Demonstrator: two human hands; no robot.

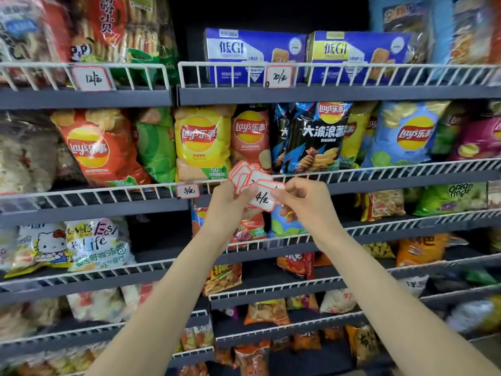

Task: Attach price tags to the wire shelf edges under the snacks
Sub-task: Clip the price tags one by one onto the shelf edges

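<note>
A fanned stack of red-bordered price tags is gripped in the left hand, fingers curled round its lower edge. One tag marked with a handwritten price is pinched at its right end between thumb and fingertips of the right hand, while its left end lies against the left thumb, so it is judged to be in the middle of being drawn off the stack.

Several slips are judged possible from here. If the pinch takes more than one tag, two could be pulled off together; a loosened left grip could let the fan spill down among the lower shelves. The tag could also be hung under the wrong snack, since several chip bags crowd just above both hands.

The white wire shelf edge runs just above and behind the fingertips, close to the stack's upper corners. To the left of the left hand, a tag already hanging on that wire is seen, and two more are fixed on the shelf well above. To the right of the right hand the wire front is free of tags, and open room is left there for lifting the tag up to it. Below the wrists, more wire fronts project, against which the forearms could catch
</note>
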